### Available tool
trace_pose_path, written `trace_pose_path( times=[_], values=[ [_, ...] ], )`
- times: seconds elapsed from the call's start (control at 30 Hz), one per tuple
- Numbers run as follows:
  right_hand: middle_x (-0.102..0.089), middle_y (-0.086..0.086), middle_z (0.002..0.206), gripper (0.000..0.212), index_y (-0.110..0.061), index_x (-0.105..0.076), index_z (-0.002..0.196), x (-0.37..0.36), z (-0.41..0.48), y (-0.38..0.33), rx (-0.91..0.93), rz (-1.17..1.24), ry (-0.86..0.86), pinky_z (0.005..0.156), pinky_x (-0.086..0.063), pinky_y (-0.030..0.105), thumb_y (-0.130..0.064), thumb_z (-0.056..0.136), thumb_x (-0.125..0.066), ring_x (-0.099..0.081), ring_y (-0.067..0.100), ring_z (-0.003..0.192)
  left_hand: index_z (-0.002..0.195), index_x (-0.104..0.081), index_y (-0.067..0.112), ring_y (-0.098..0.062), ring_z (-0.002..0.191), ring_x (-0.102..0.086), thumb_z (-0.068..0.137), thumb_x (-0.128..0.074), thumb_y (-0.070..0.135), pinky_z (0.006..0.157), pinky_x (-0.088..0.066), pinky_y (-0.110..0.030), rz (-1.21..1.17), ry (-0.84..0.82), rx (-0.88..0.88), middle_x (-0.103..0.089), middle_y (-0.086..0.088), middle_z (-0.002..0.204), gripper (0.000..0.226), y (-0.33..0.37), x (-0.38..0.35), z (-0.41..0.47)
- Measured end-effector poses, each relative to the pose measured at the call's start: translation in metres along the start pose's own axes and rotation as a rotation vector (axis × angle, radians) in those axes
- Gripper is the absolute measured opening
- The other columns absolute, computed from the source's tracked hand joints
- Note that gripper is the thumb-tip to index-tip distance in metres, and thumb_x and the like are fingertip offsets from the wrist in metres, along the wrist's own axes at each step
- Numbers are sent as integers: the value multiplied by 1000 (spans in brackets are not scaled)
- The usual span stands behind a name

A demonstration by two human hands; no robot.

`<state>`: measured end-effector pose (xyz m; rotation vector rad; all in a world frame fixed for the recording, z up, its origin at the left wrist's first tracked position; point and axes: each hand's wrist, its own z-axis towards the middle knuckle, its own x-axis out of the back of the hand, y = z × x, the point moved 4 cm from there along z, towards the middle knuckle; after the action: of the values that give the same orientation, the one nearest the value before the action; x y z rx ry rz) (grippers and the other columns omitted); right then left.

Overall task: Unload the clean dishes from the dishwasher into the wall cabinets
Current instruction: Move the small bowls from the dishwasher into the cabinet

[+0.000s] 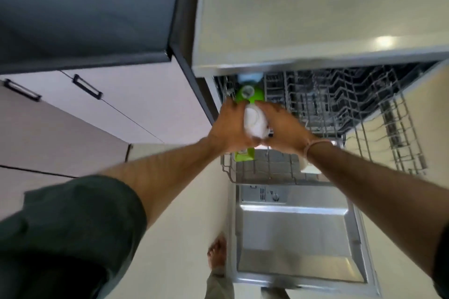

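Observation:
The dishwasher stands open with its upper wire rack (340, 107) pulled out under the counter. At the rack's left end, my left hand (228, 128) and my right hand (283, 128) close together around a white cup-like dish (254, 122), one hand on each side. The picture is blurred, so the dish's exact shape is unclear. Just beyond the hands a green cup (251, 94) sits in the rack, with a pale blue item (249, 77) behind it. A green piece (245, 156) shows below my left wrist.
The open dishwasher door (298, 233) lies flat below, steel side up. A lower rack (264, 170) sits under the hands. The pale countertop (315, 12) is above the rack. Base cabinets with dark handles (87, 86) are at left. A bare foot (217, 253) stands beside the door.

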<state>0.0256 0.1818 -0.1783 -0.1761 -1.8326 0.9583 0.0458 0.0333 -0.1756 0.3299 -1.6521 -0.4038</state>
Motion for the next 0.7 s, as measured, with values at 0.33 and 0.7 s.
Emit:
trace_pose_path(
  times=[0.33,0.7],
  values=[
    [-43,1,148,105,-26,-30,149,58,-5,-186,307,-103,-94,110,-35,35,-40,62,-86,-46,21,130,132,-40,28,-10,113,-41,48,-93,39,91,-46,-24,-221,190,-35,-37,7,122,100,-19,182,-101],
    [-63,-24,114,93,-41,-45,134,38,12,-493,633,-59,-157,86,-53,19,-59,53,-86,-63,1,98,134,-35,27,-1,114,-48,57,-93,33,87,-44,-9,-162,553,84,-43,13,128,97,-119,421,-276]
  ],
)
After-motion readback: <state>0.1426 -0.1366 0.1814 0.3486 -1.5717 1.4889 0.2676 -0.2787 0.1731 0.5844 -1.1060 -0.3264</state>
